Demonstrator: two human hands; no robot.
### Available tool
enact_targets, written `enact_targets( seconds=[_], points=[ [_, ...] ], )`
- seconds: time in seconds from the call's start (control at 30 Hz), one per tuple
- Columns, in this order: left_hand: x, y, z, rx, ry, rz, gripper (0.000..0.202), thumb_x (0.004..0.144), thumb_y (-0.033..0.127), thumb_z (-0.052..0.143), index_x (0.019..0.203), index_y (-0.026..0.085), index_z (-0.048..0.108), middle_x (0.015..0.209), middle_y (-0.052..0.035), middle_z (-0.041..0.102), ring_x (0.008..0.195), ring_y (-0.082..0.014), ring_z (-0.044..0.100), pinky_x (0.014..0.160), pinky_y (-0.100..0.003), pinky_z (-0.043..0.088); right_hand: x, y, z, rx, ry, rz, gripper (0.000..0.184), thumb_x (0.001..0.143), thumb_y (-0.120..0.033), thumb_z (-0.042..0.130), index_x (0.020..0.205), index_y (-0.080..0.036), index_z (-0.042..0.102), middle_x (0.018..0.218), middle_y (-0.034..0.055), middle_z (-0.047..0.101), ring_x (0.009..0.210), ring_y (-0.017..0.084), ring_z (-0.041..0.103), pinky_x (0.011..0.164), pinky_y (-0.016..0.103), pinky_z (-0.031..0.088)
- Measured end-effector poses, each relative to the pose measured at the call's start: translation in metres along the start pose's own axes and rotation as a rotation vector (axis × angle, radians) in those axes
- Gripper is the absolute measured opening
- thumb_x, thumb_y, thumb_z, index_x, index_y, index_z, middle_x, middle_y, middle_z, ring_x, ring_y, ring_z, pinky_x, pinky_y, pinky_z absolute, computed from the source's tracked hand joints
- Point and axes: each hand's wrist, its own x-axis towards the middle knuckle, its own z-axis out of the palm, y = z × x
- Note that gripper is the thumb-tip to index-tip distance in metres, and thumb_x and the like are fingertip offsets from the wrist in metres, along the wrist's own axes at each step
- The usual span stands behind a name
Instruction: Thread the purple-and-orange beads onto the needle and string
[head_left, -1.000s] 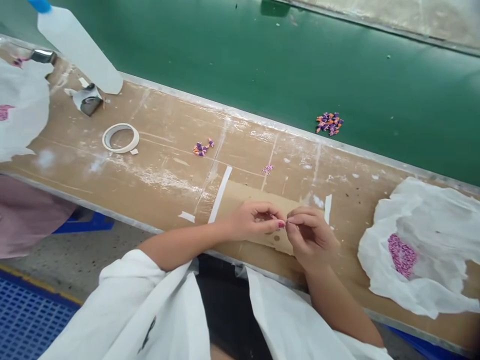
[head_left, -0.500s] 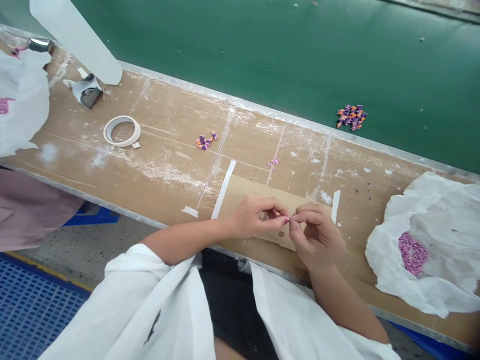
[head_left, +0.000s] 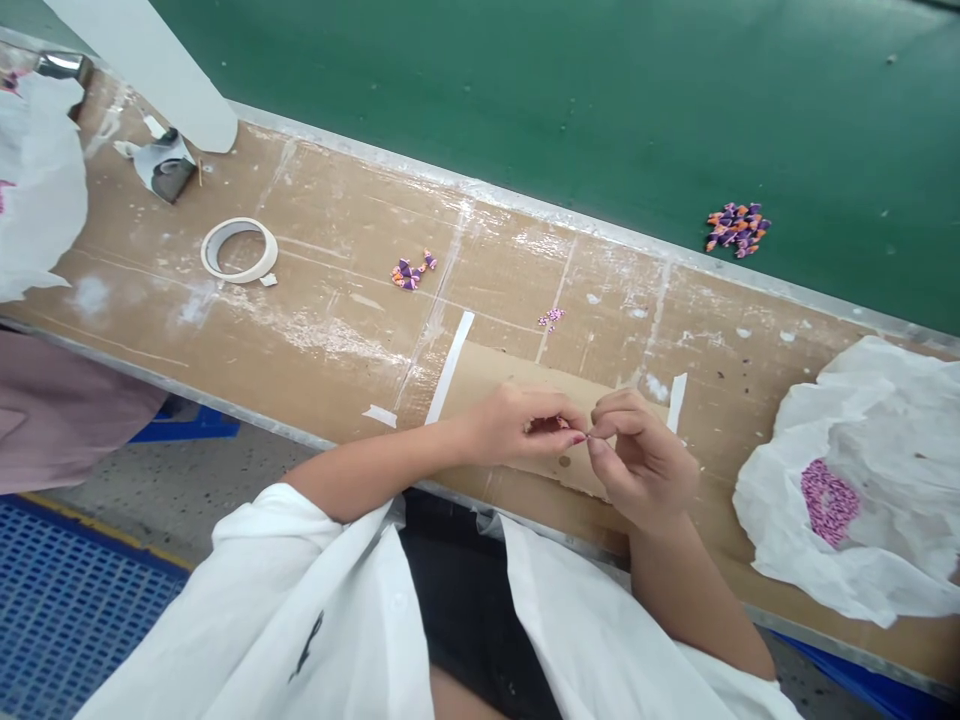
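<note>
My left hand (head_left: 529, 424) and my right hand (head_left: 643, 455) meet fingertip to fingertip over a brown cardboard sheet (head_left: 480, 385). Both are closed in a pinch. A tiny dark pink bit shows at the left thumb tip; whether it is a piece or the nail I cannot tell. What the fingers hold is mostly hidden and too small to name. Just beyond the hands lies a little cluster of pink-and-white pieces (head_left: 552, 319). Farther left sits a small group of purple-and-orange pieces (head_left: 409, 273).
White crumpled paper (head_left: 900, 470) at right holds a heap of pink-purple bits (head_left: 829, 502). More purple-and-orange pieces (head_left: 738, 229) lie on the green surface (head_left: 525, 90). A tape roll (head_left: 240, 250) and a tape dispenser (head_left: 174, 178) are at left. Another person's pinkish clothing (head_left: 67, 410) shows at the left edge.
The view has shifted slightly. My hands stay pinched together, and the small orange-tinted piece seen inside my left hand is now barely visible.
</note>
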Motion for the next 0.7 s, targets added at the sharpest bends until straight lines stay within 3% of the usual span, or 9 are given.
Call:
enact_targets(
  seconds=[0.13,0.27,0.4,0.6,0.7],
  points=[
    [0.002,0.000,0.000,-0.208,0.120,-0.156,0.022,0.086,0.037,0.057,0.085,0.015,0.060,0.076,-0.0023,0.062,0.066,-0.0065,0.054,0.064,-0.020,0.043,0.003,0.001,-0.010,-0.083,-0.056,-0.019,0.019,0.084,-0.004,0.056,0.086,-0.022,0.050,0.074,-0.0001,0.051,0.071,0.016,0.050,0.065,0.033,0.040],
    [0.007,-0.004,-0.003,-0.524,0.276,-0.303,0.039,0.078,0.049,0.068,0.094,0.016,0.054,0.078,0.0009,0.057,0.062,-0.0049,0.055,0.055,-0.019,0.042,0.006,0.005,-0.014,-0.315,-0.292,-0.079,0.020,0.084,-0.003,0.055,0.085,-0.022,0.047,0.077,0.0008,0.053,0.072,0.016,0.048,0.065,0.033,0.037],
    [0.011,-0.006,-0.007,-0.666,0.308,-0.376,0.052,0.066,0.056,0.076,0.089,0.014,0.054,0.076,0.0013,0.057,0.060,-0.0043,0.054,0.050,-0.019,0.040,0.006,0.011,-0.014,-0.398,-0.441,-0.093,0.017,0.086,-0.006,0.052,0.084,-0.021,0.046,0.075,0.0013,0.052,0.072,0.017,0.045,0.065,0.033,0.035],
    [0.011,-0.004,-0.007,-0.751,0.250,-0.457,0.050,0.064,0.051,0.079,0.086,0.013,0.055,0.067,0.0055,0.054,0.054,-0.0023,0.051,0.051,-0.019,0.039,0.005,0.012,-0.016,-0.411,-0.467,-0.085,0.017,0.086,-0.006,0.052,0.083,-0.022,0.047,0.075,0.0016,0.053,0.072,0.017,0.046,0.066,0.033,0.035],
    [0.009,-0.003,-0.006,-0.771,0.178,-0.482,0.051,0.063,0.052,0.080,0.085,0.013,0.055,0.062,0.0058,0.055,0.052,-0.0027,0.050,0.051,-0.020,0.039,0.006,0.008,-0.015,-0.319,-0.333,-0.066,0.018,0.084,-0.006,0.056,0.084,-0.022,0.050,0.076,0.0009,0.054,0.069,0.016,0.048,0.064,0.033,0.038]
  ],
)
